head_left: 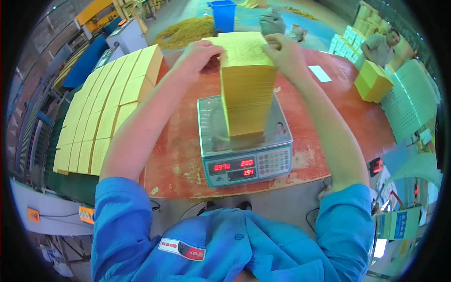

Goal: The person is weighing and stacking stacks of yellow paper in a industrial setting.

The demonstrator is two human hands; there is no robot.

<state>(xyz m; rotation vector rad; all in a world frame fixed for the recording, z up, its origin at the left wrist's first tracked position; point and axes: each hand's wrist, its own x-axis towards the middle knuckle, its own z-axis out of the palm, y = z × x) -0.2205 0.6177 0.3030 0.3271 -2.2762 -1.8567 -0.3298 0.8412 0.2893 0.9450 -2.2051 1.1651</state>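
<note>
A tall stack of yellow paper sheets point(248, 94) stands upright over the pan of a digital scale point(211, 124). My left hand point(203, 55) grips its upper left side, fingers partly hidden behind the edge. My right hand point(283, 52) holds the upper right corner with thumb and bent fingers. The lower part of the stack is smeared by motion, so I cannot tell whether it rests on the pan. Red digits glow on the scale's front display point(234, 168), beside a keypad point(274, 161).
Under the scale lies a worn red tabletop point(174, 160). Rows of yellow paper stacks point(96, 110) fill a green surface on the left. A white card point(320, 74) and another yellow stack point(373, 81) are to the right, near a seated person point(380, 48). A blue bin point(222, 16) stands beyond.
</note>
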